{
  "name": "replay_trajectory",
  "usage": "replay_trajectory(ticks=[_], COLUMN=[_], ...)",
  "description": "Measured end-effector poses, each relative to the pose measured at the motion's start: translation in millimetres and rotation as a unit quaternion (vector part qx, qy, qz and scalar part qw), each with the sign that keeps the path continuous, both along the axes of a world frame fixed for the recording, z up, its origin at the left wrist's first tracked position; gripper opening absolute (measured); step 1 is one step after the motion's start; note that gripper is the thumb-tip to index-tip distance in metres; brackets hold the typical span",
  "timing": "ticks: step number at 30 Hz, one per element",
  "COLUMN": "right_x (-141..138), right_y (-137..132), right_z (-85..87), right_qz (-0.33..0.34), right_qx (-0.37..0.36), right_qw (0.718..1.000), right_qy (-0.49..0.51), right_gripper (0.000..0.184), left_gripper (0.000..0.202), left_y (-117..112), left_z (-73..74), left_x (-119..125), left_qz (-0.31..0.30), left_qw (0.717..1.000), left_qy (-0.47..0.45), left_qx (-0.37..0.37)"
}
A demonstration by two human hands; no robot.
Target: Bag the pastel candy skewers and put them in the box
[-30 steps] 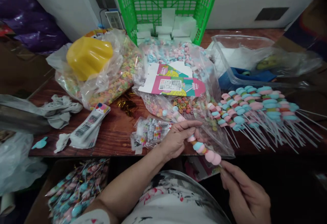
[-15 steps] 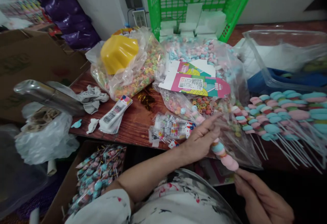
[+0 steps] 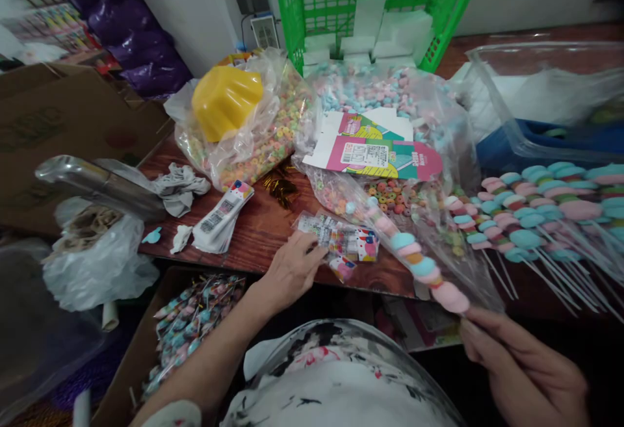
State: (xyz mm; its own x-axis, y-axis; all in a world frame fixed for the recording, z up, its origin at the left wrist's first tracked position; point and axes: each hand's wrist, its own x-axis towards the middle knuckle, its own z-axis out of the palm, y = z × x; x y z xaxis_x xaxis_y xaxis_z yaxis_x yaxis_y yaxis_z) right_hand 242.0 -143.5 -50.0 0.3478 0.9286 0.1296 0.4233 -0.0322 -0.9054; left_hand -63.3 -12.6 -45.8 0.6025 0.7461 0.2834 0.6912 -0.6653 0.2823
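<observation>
My right hand [image 3: 526,362] pinches the lower end of a marshmallow candy skewer [image 3: 422,264], strung with pink and blue marshmallows and orange rings. The skewer slants up and left over the table edge. My left hand [image 3: 292,268] reaches over the table edge, its fingers apart and at the left side of some clear printed plastic bags [image 3: 336,235]. Whether the fingertips grip a bag is hard to see. Finished-looking candy skewers [image 3: 531,212] with white sticks lie in a pile at the right.
A bag of ring candies [image 3: 258,154] with a yellow bowl [image 3: 227,102] stands behind. Beside it lie a bag of marshmallows [image 3: 370,92] and a flattened printed carton [image 3: 375,147]. Printed cards [image 3: 221,219] and a metal tool [image 3: 102,186] lie left. A box [image 3: 190,323] below holds wrapped candies.
My left hand has let go of the candy skewer and moved left to the plastic bags. My right hand, still holding the skewer, has shifted slightly right.
</observation>
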Motion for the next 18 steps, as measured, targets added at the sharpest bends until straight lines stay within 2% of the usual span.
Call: replay_trajectory(ticks=[3,6,13,18], right_x=[-6,-2,2,5], right_y=[11,18,40,59], right_z=[12.0,16.1,20.9,24.4], right_qz=[0.089,0.145,0.152,0.208], right_qx=[0.018,0.031,0.087,0.105], right_qw=[0.996,0.987,0.979,0.964], right_qy=[-0.028,-0.057,-0.101,-0.128], right_gripper=[0.018,0.02,0.024,0.027], left_gripper=[0.018,0.018,0.021,0.021], left_y=[18,29,31,31], left_z=[-4.2,-6.7,-11.3,-13.2], left_x=[7,7,4,4], left_qz=[-0.004,-0.019,-0.038,-0.039], left_qw=[0.998,0.994,0.986,0.98], left_qy=[-0.045,-0.093,-0.151,-0.185], left_qx=[-0.034,-0.047,-0.055,-0.059])
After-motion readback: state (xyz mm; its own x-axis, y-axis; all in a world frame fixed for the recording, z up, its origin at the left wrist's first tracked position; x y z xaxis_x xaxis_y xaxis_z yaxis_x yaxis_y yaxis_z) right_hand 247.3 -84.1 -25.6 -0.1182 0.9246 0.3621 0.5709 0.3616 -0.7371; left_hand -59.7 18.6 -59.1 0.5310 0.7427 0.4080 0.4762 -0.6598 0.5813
